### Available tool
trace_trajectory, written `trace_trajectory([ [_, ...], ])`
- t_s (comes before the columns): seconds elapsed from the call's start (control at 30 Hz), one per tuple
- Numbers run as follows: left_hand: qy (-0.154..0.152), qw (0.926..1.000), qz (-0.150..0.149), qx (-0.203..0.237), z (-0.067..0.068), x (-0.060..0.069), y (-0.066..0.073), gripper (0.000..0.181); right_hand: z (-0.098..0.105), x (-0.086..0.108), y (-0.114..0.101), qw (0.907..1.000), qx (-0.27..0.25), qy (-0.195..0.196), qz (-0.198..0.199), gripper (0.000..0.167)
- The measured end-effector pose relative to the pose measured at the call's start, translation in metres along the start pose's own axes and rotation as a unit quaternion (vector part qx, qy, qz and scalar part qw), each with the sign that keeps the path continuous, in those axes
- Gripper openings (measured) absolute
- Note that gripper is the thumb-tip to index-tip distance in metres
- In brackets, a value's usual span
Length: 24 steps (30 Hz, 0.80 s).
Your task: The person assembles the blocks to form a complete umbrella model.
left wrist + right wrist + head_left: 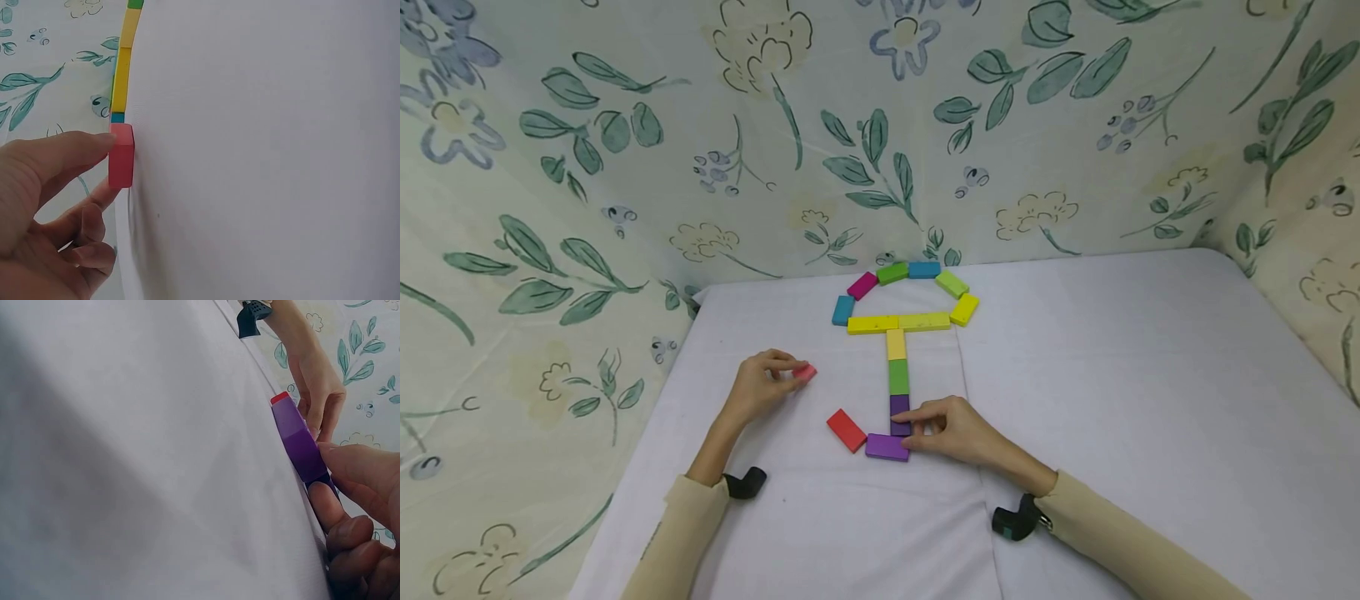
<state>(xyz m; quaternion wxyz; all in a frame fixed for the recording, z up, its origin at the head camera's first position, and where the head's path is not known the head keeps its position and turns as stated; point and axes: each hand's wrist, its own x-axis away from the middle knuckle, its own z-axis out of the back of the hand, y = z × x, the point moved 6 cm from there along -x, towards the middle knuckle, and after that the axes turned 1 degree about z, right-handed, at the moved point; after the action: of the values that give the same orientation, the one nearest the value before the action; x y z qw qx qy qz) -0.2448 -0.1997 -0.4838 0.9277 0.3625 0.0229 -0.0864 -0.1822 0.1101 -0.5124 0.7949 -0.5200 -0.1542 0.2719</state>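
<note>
My left hand (763,385) pinches a pinkish-red block (121,156) between thumb and fingers, left of the row of blocks. With thumb and forefinger my right hand (958,431) pinches at the right end of a purple block (887,447), its forefinger reaching the dark purple block (900,410) above. That dark block ends a vertical line with a green block (898,377) and a pale yellow block (896,344). A tilted red block (847,430) lies at the purple block's left end. The right fingers partly cover the dark purple block.
Two long yellow blocks (872,325) form a bar atop the line. Above it curves an arc of several coloured blocks, including a blue block (924,270) and a magenta block (862,286). White cloth (1112,375) covers the table; floral fabric (880,125) hangs behind.
</note>
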Motion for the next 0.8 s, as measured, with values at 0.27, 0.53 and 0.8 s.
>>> trace_trajectory([
  [0.27, -0.005, 1.0000, -0.007, -0.004, 0.0020, 0.0000, -0.0015, 0.024, 0.0002, -0.0001, 0.0002, 1.0000, -0.005, 0.002, -0.002, 0.033],
  [0.53, -0.011, 0.9998, -0.013, -0.009, 0.0029, -0.0001, -0.0051, 0.025, -0.0003, 0.0009, -0.0001, 1.0000, 0.000, 0.000, -0.006, 0.033],
  [0.8, -0.074, 0.9962, -0.035, 0.030, 0.0045, 0.0052, -0.0049, 0.023, -0.0003, 0.0006, 0.0006, 0.9999, 0.006, 0.000, -0.011, 0.033],
])
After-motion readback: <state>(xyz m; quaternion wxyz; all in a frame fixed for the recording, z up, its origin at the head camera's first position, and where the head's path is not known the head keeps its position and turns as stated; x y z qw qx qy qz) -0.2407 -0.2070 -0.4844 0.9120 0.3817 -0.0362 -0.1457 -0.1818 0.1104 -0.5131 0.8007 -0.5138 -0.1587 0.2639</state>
